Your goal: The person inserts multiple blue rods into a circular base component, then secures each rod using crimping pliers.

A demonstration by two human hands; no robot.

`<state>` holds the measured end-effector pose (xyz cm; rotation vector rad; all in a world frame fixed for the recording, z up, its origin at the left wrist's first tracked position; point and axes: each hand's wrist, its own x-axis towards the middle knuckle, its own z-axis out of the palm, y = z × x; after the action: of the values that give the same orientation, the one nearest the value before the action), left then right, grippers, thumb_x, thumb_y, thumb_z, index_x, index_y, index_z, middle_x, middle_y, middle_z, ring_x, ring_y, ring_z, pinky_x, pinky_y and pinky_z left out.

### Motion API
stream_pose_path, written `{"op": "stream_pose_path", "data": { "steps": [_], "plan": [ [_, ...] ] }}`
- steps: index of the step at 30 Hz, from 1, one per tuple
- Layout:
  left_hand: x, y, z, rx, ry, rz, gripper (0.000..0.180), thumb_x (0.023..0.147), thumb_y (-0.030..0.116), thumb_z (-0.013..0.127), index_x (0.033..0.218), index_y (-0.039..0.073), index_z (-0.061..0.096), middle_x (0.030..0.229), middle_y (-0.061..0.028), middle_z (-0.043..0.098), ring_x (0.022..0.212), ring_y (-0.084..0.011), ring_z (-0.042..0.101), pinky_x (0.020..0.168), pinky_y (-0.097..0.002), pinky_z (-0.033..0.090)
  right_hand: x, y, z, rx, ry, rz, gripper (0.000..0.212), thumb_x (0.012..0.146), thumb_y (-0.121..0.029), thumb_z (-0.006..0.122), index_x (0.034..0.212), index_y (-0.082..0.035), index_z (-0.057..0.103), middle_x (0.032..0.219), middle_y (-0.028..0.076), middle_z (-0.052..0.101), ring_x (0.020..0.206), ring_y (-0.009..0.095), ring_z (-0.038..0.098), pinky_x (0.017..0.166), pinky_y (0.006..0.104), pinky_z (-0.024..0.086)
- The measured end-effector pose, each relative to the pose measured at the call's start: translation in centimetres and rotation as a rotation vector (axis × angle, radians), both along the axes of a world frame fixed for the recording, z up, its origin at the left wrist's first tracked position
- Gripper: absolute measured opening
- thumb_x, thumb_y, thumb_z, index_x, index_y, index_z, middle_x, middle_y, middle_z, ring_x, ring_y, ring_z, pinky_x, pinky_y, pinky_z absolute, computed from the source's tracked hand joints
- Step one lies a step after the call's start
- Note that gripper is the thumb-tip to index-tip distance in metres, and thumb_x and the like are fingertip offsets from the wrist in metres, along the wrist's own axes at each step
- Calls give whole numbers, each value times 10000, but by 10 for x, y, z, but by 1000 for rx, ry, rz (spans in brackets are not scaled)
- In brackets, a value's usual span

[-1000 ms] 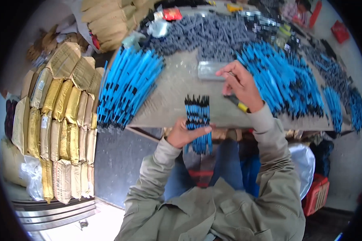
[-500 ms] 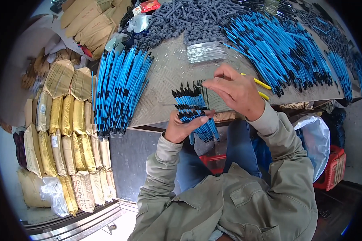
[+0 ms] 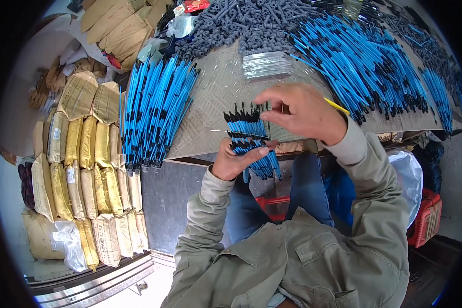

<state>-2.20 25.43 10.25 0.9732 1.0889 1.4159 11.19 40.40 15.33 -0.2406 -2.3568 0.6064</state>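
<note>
A bundle of thin blue rods with black ends [image 3: 243, 127] is gripped in my left hand [image 3: 234, 162], its thumb lying across the front. The black tips point away from me and the blue lower ends hang past the table's near edge. Across the bundle runs a thin metal wire [image 3: 219, 131], sticking out on the left. Just right of the black tips is my right hand [image 3: 305, 110], index finger and thumb apart. The thumb's tip is beside the rightmost tips; whether it touches them I cannot tell.
Loose blue rods [image 3: 364, 66] are heaped at right, and more [image 3: 156, 110] lie at the table's left edge. Behind are grey plastic parts [image 3: 241, 23] and a stack of metal wires [image 3: 267, 65]. A yellow-handled tool [image 3: 337, 106] lies behind my right wrist. Packed sacks [image 3: 90, 154] stand at left.
My right hand's thumb and index finger have parted from a pinch, and the hand has shifted slightly. The left hand keeps its hold on the bundle. The view has moved a little.
</note>
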Motion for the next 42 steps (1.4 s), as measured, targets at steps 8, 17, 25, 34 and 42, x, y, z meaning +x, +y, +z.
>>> {"op": "stream_pose_path", "data": {
  "steps": [8, 17, 25, 34, 42],
  "plan": [
    [-5, -2, 0, -72, 31, -31, 227, 807, 57, 648, 1001, -53, 601, 944, -141, 654, 887, -164, 617, 800, -310, 495, 0, 19, 7, -759, -205, 369, 168, 796, -90, 635, 943, -12, 663, 710, -18, 623, 588, 5, 454, 499, 192, 342],
    [-5, 0, 1, -33, 49, -17, 260, 795, 88, 650, 1000, -57, 580, 905, -161, 659, 846, -205, 637, 775, -334, 515, -3, 19, 16, -618, -268, 439, 158, 799, -57, 609, 932, 14, 655, 747, 14, 635, 646, 25, 519, 557, 183, 403],
    [-6, -1, 2, -51, -3, -39, 267, 812, 75, 647, 1039, -46, 577, 948, -140, 651, 906, -187, 617, 808, -320, 496, -6, 10, 0, -616, -136, 364, 114, 803, -47, 609, 892, 21, 628, 773, 18, 627, 689, 41, 554, 598, 192, 441],
    [-5, -1, 1, -26, -7, -32, 244, 803, 57, 653, 1015, -42, 583, 937, -120, 651, 917, -186, 617, 805, -323, 497, -13, 5, -13, -610, -30, 379, 113, 791, -87, 659, 830, 0, 597, 697, -22, 549, 610, 21, 466, 525, 182, 377],
    [-4, -1, -2, 1, 18, -23, 223, 801, 19, 645, 1009, -36, 586, 934, -110, 648, 922, -183, 615, 805, -316, 494, -17, -3, -8, -456, -12, 279, 119, 767, -92, 676, 831, -27, 599, 703, -9, 526, 605, 31, 454, 507, 187, 366]
  ]
}}
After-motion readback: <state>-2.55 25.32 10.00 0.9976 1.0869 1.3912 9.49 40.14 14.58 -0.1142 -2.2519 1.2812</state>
